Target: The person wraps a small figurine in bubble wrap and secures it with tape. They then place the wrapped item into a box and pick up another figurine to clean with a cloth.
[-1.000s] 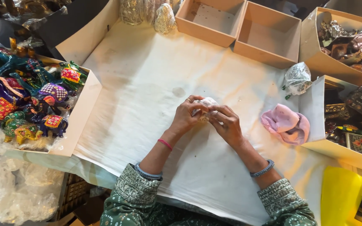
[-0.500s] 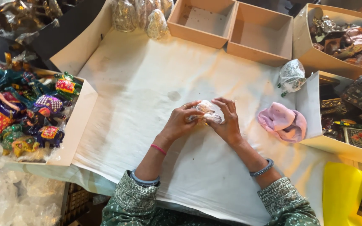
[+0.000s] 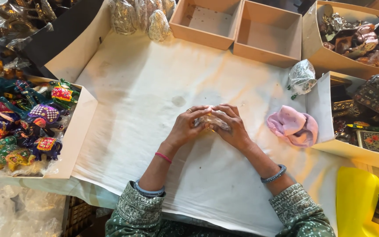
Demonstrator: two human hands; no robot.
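Hands on a wrapped trinket
Left hand (image 3: pixel 188 125) and right hand (image 3: pixel 230 126) both pinch one small plastic-wrapped item (image 3: pixel 210 120) above the cloth-covered counter (image 3: pixel 154 87).

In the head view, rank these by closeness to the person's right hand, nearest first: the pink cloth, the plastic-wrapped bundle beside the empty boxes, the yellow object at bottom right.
From the right hand:
1. Pink cloth, just to its right on the white sheet.
2. Plastic-wrapped bundle, farther up and right, below the empty boxes.
3. Yellow object, farthest, at the bottom right corner.
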